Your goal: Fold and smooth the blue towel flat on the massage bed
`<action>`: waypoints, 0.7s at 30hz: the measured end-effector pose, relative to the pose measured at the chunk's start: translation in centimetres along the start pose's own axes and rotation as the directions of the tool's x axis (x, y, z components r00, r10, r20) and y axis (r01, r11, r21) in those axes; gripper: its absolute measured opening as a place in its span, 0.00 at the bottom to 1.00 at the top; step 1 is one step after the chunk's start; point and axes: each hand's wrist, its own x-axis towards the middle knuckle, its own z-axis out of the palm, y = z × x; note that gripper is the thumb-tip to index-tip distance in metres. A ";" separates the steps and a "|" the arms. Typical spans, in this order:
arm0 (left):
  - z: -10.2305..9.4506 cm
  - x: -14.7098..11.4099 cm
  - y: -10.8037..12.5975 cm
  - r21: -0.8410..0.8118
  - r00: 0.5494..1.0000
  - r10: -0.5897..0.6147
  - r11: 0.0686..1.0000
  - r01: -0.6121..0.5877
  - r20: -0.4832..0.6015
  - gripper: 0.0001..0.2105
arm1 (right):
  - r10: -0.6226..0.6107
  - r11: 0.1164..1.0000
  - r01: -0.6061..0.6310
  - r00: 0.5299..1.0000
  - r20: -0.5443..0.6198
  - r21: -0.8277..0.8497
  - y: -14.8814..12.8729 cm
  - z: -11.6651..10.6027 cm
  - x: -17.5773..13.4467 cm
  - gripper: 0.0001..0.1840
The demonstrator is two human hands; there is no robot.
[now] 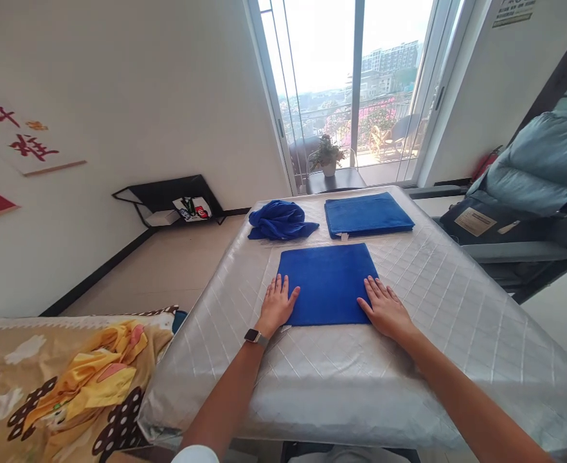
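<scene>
A blue cloth (329,283), folded into a flat rectangle, lies on the table in front of me. My left hand (278,302) rests flat on its left edge, fingers stretched out. On its right edge lies my right hand (384,305), also flat, with the thumb spread apart. Behind it at the right is a stack of folded blue cloths (368,213) with a small white tag at its front. A crumpled blue cloth (282,220) sits in a loose heap behind it at the left.
A silvery quilted cover (235,379) spreads over the table. Left of it is a bed (4,341) with yellow clothing (105,366). A grey recliner (519,186) stands at the right. Beyond the far edge are a potted plant (328,157) on a chair and a glass door.
</scene>
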 end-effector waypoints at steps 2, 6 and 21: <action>0.1 -0.2 0.1 -0.007 1.000 0.005 1.000 -0.005 -0.008 0.39 | 0.000 1.000 0.000 1.000 0.003 -0.012 0.1 -0.1 0.0 0.39; 0.0 -0.2 0.2 -0.005 1.000 0.005 1.000 -0.005 0.023 0.39 | -0.009 0.999 0.012 0.998 0.064 -0.044 0.3 -0.8 0.1 0.40; -0.6 -0.4 0.2 0.051 1.000 0.003 0.999 -0.004 0.028 0.38 | 0.021 1.000 -0.020 0.999 -0.040 0.012 1.1 -0.9 8.3 0.40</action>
